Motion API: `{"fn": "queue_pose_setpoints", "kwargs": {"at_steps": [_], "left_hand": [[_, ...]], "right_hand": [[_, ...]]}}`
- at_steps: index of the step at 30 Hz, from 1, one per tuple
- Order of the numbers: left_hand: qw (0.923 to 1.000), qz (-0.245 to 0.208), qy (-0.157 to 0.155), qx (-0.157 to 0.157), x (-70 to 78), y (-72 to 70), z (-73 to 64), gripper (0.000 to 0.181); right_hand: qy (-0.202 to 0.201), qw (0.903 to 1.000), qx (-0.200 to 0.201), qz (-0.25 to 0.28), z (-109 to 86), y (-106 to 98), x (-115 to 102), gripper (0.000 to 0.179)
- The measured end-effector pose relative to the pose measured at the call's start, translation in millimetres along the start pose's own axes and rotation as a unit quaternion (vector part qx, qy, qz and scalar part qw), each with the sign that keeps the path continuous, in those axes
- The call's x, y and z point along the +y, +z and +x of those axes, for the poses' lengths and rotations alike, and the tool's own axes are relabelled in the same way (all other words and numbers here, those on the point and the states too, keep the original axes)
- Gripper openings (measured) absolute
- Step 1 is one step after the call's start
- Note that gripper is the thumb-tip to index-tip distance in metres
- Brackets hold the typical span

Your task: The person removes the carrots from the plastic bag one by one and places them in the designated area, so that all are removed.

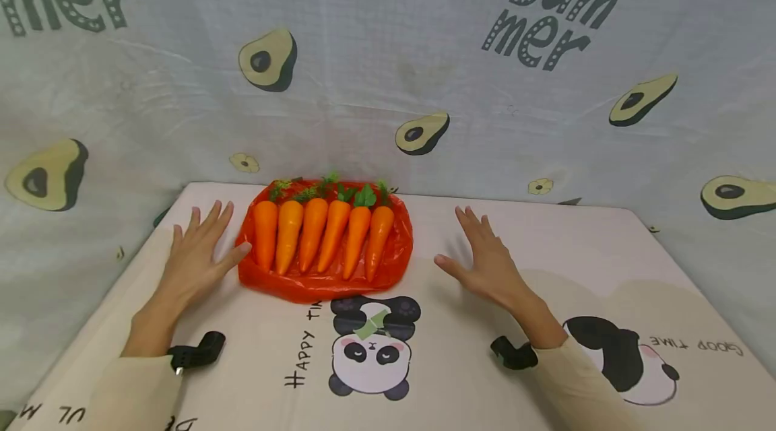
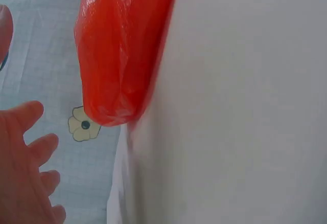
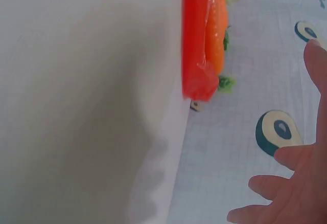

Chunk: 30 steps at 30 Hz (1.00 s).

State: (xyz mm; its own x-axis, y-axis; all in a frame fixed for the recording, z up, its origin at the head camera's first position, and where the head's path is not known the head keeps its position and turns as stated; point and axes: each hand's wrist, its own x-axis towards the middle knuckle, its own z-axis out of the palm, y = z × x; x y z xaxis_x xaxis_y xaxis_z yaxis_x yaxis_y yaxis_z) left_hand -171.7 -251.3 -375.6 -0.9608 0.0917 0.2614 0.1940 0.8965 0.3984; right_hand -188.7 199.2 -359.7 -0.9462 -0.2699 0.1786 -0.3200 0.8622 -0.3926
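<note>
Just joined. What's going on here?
A person has both hands open, fingers spread, on either side of a red plastic-lined container. Six carrots lie side by side in it, green tops toward the far edge of the table. The left hand is close to the container's left side; the right hand is off to its right, with a wider gap. Neither hand is gripping anything at this moment.

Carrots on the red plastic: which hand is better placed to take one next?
Probably the left hand. In the head view its thumb lies beside the leftmost carrot, at the edge of the red plastic, while bare tablecloth separates the right hand from it. Both hands look empty.
</note>
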Motion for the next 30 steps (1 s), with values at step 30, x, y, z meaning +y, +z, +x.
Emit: {"fn": "queue_pose_setpoints", "kwargs": {"at_steps": [30], "left_hand": [[0.9843,-0.174,0.008,0.029,-4.0,27.3,11.3,0.061]], "right_hand": [[0.027,0.9370,0.122,0.326,46.9,63,-55,0.042]]}}
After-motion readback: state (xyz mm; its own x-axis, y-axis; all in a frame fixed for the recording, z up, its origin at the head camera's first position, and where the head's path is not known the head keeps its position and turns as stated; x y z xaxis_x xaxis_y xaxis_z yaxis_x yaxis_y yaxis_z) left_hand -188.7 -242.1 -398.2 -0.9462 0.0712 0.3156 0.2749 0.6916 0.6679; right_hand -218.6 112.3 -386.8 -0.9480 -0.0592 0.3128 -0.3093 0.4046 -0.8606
